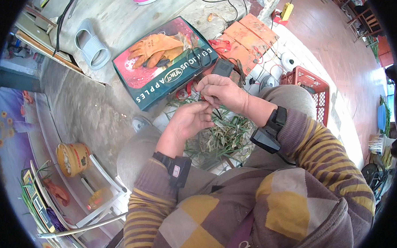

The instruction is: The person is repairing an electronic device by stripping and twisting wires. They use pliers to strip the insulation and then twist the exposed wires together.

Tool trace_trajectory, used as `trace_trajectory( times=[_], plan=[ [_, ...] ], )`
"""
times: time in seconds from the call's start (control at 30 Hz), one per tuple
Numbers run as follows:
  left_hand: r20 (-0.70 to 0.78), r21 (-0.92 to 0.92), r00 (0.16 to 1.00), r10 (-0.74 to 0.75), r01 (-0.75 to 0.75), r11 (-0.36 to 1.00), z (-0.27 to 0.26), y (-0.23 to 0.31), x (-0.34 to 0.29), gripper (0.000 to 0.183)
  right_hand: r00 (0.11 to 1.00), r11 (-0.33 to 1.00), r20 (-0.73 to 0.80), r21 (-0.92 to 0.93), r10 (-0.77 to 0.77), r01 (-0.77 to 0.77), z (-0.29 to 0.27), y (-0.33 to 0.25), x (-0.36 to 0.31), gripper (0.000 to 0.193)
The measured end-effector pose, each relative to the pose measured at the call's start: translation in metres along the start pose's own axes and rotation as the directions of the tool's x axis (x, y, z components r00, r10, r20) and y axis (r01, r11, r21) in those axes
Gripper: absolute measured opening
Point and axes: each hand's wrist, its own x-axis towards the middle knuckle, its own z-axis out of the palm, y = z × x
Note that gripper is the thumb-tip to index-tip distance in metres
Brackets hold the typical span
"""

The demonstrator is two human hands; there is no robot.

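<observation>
Seated with knees apart, a person in a brown-and-mustard patterned sweater brought both bare hands together above a heap of green leafy cuttings (232,138) on the ground. A thin dark strip (218,114) showed between the hands, just under the meeting fingertips and over the cuttings. The right hand (225,92) was curled nearly closed in a pinch, the strip emerging below its fingertips. The left hand (190,120) had its thumb and forefinger drawn together against the right one's fingers, its other fingers half bent; from where I stood, I could not tell whether it also gripped the strip. Black straps circled both wrists.

Just beyond the hands sat a dark green and red carton (159,95), with orange work gloves (153,49) lying on top. A black ribbed adapter (223,68) rested behind the right hand, near a set of scuffed orange boxes (248,40). By the right knee stood a red plastic crate (321,101). Farther off to the left, a grey-blue slipper (93,48) lay on a pale surface, and a yellow-brown bucket (79,159) stood lower down.
</observation>
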Motion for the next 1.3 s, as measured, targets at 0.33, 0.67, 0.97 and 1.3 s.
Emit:
trace_trajectory(
  times=[0.33,0.67,0.97,1.3],
  plan=[
    [0.027,-0.108,0.976,0.215,-0.211,0.972,0.001,0.0,0.006,0.01,0.983,0.986,-0.079,0.003,0.168,-0.168,-0.029,-0.02,0.017,0.015],
    [-0.184,0.179,0.871,0.456,-0.426,0.887,0.017,0.005,-0.001,0.017,0.907,0.19,-0.285,-0.953,-0.31,-0.235,-0.06,0.014,0.152,0.047],
    [-0.184,0.224,0.851,0.491,-0.45,0.865,0.021,0.012,-0.004,0.021,0.865,0.27,-0.46,-0.875,-0.201,-0.403,-0.069,0.02,0.16,0.035],
    [-0.212,0.302,0.816,0.538,-0.469,0.83,0.024,0.015,0.0,0.014,0.926,0.877,-0.346,-0.387,0.15,-0.287,-0.071,-0.03,0.075,0.01]
  ],
)
